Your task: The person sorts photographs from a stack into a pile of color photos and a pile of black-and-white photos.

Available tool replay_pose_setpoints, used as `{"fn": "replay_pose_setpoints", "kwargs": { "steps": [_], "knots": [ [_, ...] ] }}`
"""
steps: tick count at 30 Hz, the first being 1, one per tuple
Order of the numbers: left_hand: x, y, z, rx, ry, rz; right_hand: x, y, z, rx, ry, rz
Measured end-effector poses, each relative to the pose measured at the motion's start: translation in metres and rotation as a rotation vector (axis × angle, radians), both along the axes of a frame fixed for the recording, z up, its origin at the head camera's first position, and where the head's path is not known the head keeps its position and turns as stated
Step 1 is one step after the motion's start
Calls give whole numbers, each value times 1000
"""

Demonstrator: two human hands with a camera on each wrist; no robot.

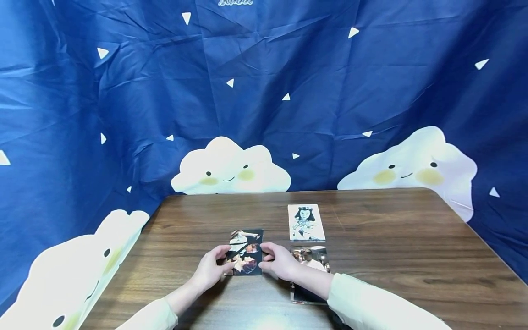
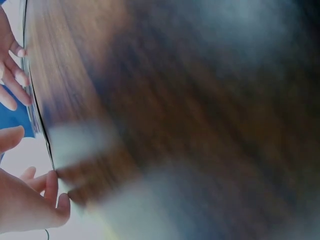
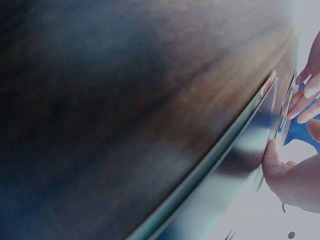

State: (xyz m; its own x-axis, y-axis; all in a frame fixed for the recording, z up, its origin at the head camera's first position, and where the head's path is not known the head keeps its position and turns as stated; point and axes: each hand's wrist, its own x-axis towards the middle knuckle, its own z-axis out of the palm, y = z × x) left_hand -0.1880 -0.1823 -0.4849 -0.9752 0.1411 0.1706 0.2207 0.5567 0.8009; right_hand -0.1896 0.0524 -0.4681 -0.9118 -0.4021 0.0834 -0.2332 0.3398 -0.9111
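In the head view, a photo card (image 1: 246,253) lies between my hands, its picture of people turned sideways against a dark ground. My left hand (image 1: 209,269) is at its left side, fingertips at the edge and thumb tip near the lower left corner. From the right, my right hand (image 1: 281,263) meets the opposite edge with thumb and fingers spaced apart. The left wrist view shows the left hand (image 2: 32,202) low beside the tabletop, fingers gently bent. In the right wrist view the right hand (image 3: 295,177) has its fingertips down by the card.
Behind the right hand lies a white card with a drawn figure (image 1: 305,223). Nearer, dark photo cards (image 1: 311,257) are partly hidden under the right forearm. All lie on a brown wooden table (image 1: 383,243), with a blue cloud-print curtain (image 1: 264,114) behind its far edge.
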Motion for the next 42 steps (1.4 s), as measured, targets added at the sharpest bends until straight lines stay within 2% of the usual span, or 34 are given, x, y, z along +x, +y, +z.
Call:
{"fn": "replay_pose_setpoints", "kwargs": {
  "steps": [11,21,29,36,42],
  "knots": [
    [-1,3,-2,95,-49,41,1,-1,-2,-19,-19,-34],
    [1,4,3,181,-31,46,-1,-2,-4,-93,-72,-71],
    [1,4,3,194,-20,46,-1,-3,1,-119,-65,-111],
    [-2,9,7,294,-26,39,-3,-5,1,-172,-21,-216],
    [-7,18,12,382,6,38,-6,-3,3,-184,-19,-307]
  ]
}}
